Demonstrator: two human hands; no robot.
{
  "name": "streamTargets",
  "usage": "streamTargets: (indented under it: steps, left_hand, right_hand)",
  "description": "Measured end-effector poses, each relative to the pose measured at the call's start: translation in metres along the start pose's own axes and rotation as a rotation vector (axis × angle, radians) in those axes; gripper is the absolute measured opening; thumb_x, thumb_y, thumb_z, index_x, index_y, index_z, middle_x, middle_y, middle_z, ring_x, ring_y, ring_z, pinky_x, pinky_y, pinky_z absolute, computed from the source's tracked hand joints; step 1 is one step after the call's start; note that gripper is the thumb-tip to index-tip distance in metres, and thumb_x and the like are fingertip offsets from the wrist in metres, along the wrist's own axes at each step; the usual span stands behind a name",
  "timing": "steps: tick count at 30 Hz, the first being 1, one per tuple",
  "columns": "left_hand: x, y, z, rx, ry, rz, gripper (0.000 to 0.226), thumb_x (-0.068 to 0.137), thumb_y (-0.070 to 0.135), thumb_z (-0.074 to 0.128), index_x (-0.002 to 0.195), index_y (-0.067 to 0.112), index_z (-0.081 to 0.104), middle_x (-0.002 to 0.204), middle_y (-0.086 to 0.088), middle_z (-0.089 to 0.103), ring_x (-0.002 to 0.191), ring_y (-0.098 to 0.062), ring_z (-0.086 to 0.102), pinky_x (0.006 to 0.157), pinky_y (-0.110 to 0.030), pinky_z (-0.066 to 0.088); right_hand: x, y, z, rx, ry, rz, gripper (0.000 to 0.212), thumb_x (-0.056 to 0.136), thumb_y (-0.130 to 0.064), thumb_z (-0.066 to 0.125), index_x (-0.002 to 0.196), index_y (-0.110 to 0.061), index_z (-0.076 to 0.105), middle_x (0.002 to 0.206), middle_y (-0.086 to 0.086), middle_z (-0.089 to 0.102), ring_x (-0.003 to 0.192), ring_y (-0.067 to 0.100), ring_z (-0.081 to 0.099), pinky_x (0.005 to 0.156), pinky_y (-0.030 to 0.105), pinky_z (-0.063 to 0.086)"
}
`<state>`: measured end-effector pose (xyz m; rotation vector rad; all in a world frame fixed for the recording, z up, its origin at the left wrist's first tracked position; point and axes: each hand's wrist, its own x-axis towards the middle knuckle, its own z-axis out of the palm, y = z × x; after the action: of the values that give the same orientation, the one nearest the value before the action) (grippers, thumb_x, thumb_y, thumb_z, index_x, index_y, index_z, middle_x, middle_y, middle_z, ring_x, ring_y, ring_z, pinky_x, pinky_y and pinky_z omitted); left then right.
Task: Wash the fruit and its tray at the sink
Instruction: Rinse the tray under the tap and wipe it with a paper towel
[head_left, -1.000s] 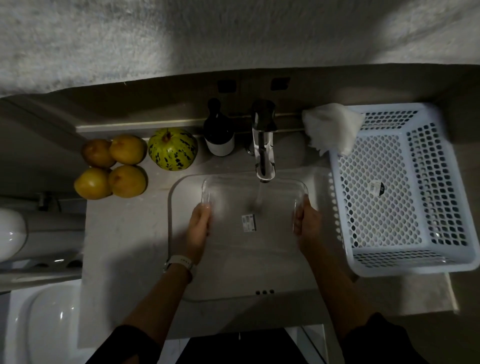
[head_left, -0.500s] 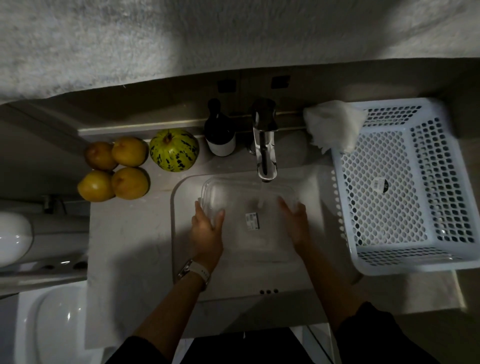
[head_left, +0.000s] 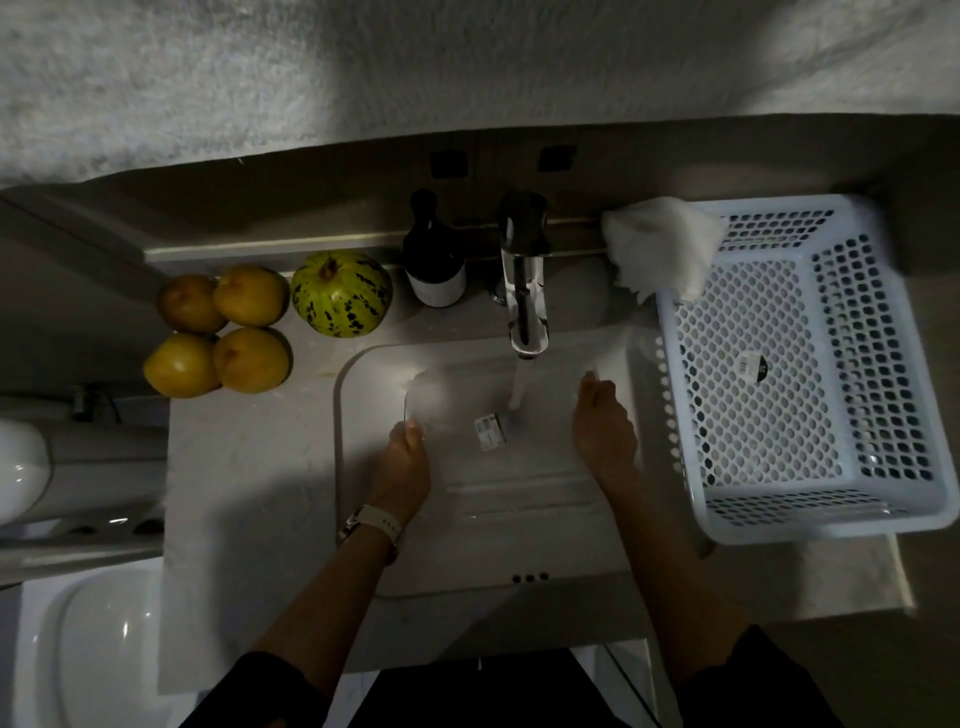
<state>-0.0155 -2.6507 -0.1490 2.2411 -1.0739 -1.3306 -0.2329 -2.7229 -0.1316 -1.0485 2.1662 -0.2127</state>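
Observation:
A clear plastic tray (head_left: 457, 415) with a small label (head_left: 490, 431) sits in the sink (head_left: 358, 395) under running water from the tap (head_left: 524, 291). My left hand (head_left: 408, 462) grips the tray's left edge. My right hand (head_left: 602, 431) is at the tray's right side; its hold on the blurred rim is unclear. Several yellow pears (head_left: 223, 330) and a green speckled melon (head_left: 340, 293) lie on the counter to the left of the sink.
A dark bottle (head_left: 434, 260) stands beside the tap. A white perforated basket (head_left: 810, 374) sits right of the sink, with a white cloth (head_left: 660, 244) draped over its far corner. A white toilet (head_left: 78, 639) is at lower left.
The tray has shifted in the sink under the stream. My right hand moved from inside the tray out to its right side. My left hand slid back to the left edge.

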Motion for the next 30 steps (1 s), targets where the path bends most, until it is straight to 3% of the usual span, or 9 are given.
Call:
streamTargets:
  steps: [3,6,8,13,19,23,25,28,30]
  left_hand:
    - [0.001,0.002,0.0,-0.163,-0.055,-0.13,0.05,0.105,0.042,0.024,0.126,0.005,0.048,0.104,-0.017,0.059,0.094,-0.033,0.06,0.083,-0.04,0.051]
    - [-0.002,0.008,-0.003,-0.355,-0.088,-0.184,0.05,0.103,0.049,0.02,0.127,0.011,0.044,0.102,-0.017,0.058,0.076,-0.018,0.056,0.058,-0.023,0.046]
    - [-0.005,0.012,-0.01,-0.452,-0.112,-0.209,0.053,0.102,0.052,0.017,0.124,0.016,0.049,0.108,-0.014,0.059,0.08,-0.014,0.056,0.059,-0.023,0.045]
    - [-0.007,0.015,-0.029,-0.704,-0.244,-0.221,0.069,0.095,0.065,0.006,0.127,0.027,0.054,0.123,0.0,0.06,0.107,-0.01,0.058,0.084,-0.038,0.043]
    - [-0.002,0.006,-0.038,-0.96,-0.304,-0.223,0.079,0.092,0.071,0.019,0.126,0.011,0.058,0.116,-0.015,0.06,0.114,-0.027,0.059,0.101,-0.044,0.04]
    - [-0.001,0.008,-0.044,-1.184,-0.391,-0.28,0.03,0.088,0.035,0.05,0.102,0.011,0.061,0.102,-0.014,0.058,0.09,-0.027,0.06,0.087,-0.041,0.044]
    - [-0.002,0.007,-0.049,-1.172,-0.443,-0.261,0.032,0.083,0.019,0.05,0.112,0.006,0.057,0.11,-0.02,0.057,0.094,-0.033,0.056,0.092,-0.045,0.043]
    - [-0.001,0.003,-0.053,-1.019,-0.469,-0.235,0.047,0.087,-0.001,0.04,0.132,0.004,0.05,0.122,-0.025,0.056,0.102,-0.037,0.055,0.092,-0.048,0.046]
    - [0.002,-0.001,-0.055,-0.907,-0.447,-0.244,0.043,0.091,-0.01,0.036,0.128,0.007,0.051,0.123,-0.021,0.058,0.105,-0.035,0.06,0.086,-0.046,0.053]
  right_hand:
    - [-0.01,-0.002,-0.012,0.147,0.002,-0.087,0.047,0.102,-0.05,0.022,0.123,-0.015,0.046,0.096,0.005,0.061,0.099,0.029,0.059,0.087,0.04,0.042]
    - [-0.018,-0.001,-0.022,0.379,-0.031,-0.15,0.038,0.104,-0.043,0.027,0.115,-0.013,0.049,0.081,-0.007,0.052,0.08,0.011,0.054,0.074,0.031,0.04]
    - [-0.025,0.0,-0.028,0.528,-0.054,-0.141,0.029,0.105,-0.035,0.03,0.102,-0.013,0.05,0.078,-0.008,0.048,0.072,0.005,0.046,0.07,0.027,0.038]
    - [-0.043,0.006,-0.034,0.748,-0.126,-0.096,0.033,0.105,-0.033,0.026,0.092,-0.013,0.049,0.086,0.005,0.048,0.083,0.011,0.046,0.083,0.023,0.038]
    - [-0.05,0.012,-0.042,0.91,-0.283,0.006,0.038,0.101,-0.047,0.031,0.102,-0.03,0.064,0.129,0.003,0.061,0.119,0.011,0.053,0.103,0.031,0.034]
    - [-0.048,0.021,-0.045,0.903,-0.324,-0.061,0.021,0.095,-0.027,0.048,0.105,-0.021,0.066,0.134,-0.001,0.057,0.117,-0.005,0.05,0.083,0.021,0.037]
    - [-0.047,0.029,-0.048,0.864,-0.308,-0.15,0.028,0.099,-0.018,0.04,0.114,-0.023,0.064,0.132,-0.004,0.055,0.113,0.0,0.052,0.085,0.022,0.04]
    - [-0.04,0.04,-0.05,0.855,-0.353,-0.174,0.048,0.095,0.001,0.033,0.131,-0.024,0.054,0.123,0.004,0.053,0.079,0.002,0.047,0.059,0.01,0.045]
    - [-0.038,0.044,-0.05,0.805,-0.365,-0.156,0.051,0.096,0.0,0.035,0.138,-0.026,0.047,0.12,0.0,0.048,0.075,0.0,0.043,0.05,0.008,0.043]
